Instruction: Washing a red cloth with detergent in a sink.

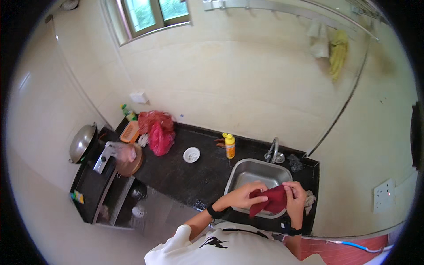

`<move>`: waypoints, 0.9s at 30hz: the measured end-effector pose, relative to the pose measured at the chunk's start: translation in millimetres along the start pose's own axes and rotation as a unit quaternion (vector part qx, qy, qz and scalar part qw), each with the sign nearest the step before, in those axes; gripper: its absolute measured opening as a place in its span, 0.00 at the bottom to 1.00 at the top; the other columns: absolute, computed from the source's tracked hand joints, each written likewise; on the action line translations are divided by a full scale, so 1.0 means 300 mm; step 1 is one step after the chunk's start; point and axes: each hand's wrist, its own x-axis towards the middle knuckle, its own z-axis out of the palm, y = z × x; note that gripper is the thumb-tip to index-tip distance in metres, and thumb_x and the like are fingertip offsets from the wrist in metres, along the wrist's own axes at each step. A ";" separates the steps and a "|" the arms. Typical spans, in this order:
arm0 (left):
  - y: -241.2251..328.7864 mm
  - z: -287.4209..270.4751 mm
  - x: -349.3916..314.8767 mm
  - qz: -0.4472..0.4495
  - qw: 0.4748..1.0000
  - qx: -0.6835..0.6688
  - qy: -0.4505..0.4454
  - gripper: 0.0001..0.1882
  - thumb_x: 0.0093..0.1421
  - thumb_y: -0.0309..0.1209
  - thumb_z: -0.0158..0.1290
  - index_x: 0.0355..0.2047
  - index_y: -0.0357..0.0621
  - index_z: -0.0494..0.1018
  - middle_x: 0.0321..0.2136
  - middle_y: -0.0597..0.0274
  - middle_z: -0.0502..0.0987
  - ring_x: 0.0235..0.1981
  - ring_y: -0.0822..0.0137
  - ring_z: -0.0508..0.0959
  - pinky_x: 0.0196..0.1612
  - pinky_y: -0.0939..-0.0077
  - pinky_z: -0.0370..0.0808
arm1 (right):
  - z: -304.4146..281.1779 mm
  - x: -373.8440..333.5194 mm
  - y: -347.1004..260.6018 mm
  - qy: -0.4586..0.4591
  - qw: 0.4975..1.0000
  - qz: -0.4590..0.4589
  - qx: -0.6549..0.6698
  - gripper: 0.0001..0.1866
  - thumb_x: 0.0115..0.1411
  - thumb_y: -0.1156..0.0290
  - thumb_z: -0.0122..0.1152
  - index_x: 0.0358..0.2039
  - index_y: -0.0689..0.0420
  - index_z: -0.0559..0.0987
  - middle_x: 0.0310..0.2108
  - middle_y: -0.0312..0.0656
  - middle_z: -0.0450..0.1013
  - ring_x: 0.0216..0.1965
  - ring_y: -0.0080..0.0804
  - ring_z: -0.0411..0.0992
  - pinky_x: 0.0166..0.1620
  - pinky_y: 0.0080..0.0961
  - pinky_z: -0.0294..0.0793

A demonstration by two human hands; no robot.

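A dark red cloth (274,199) hangs between my two hands over the near part of the steel sink (237,170). Its left end is gripped by my left hand (248,194), thumb against the fabric. The upper right corner is pinched in the fingers of my right hand (295,197). Behind the cloth, part of the basin is hidden. Beyond the sink stands a curved metal faucet (276,149). A yellow bottle (229,146) stands on the counter left of the faucet.
On the black counter (176,176) sit a white bowl (191,155), red plastic bags (157,130), an orange container (130,132) and a round wooden board (132,164). A wok (84,143) is at the far left. A grey rag (310,201) lies right of the sink, near a dark scrubber (295,163).
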 end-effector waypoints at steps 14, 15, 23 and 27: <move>0.062 -0.156 -0.065 -0.093 0.960 0.036 0.262 0.07 0.65 0.28 0.55 0.38 0.37 0.74 0.28 0.67 0.77 0.30 0.80 0.73 0.33 0.80 0.72 | -1.159 0.261 -0.320 0.055 0.860 -0.465 -0.205 0.42 0.57 0.41 0.60 0.63 0.57 0.66 0.60 0.52 0.65 0.58 0.59 0.64 0.61 0.67 0.56; 0.065 -0.162 -0.069 -0.118 0.954 0.019 0.275 0.07 0.65 0.28 0.55 0.38 0.36 0.74 0.28 0.67 0.78 0.30 0.80 0.74 0.33 0.80 0.72 | -1.088 0.314 -0.400 0.054 0.865 -0.454 -0.206 0.42 0.57 0.41 0.60 0.63 0.57 0.66 0.59 0.52 0.65 0.58 0.58 0.64 0.61 0.67 0.56; 0.101 -0.214 -0.024 -0.113 0.950 0.082 0.281 0.07 0.66 0.29 0.54 0.37 0.36 0.75 0.30 0.65 0.79 0.33 0.77 0.76 0.39 0.78 0.74 | -0.622 0.314 -0.678 0.085 0.826 -0.500 -0.247 0.39 0.57 0.42 0.59 0.61 0.57 0.67 0.56 0.51 0.65 0.56 0.56 0.64 0.60 0.65 0.57; 0.165 -0.249 0.000 -0.089 0.942 0.094 0.311 0.07 0.65 0.28 0.54 0.36 0.36 0.75 0.29 0.66 0.78 0.33 0.77 0.75 0.39 0.78 0.73 | -0.463 0.315 -0.793 0.137 0.738 -0.596 -0.284 0.38 0.57 0.43 0.59 0.60 0.57 0.68 0.55 0.50 0.66 0.54 0.55 0.64 0.59 0.64 0.57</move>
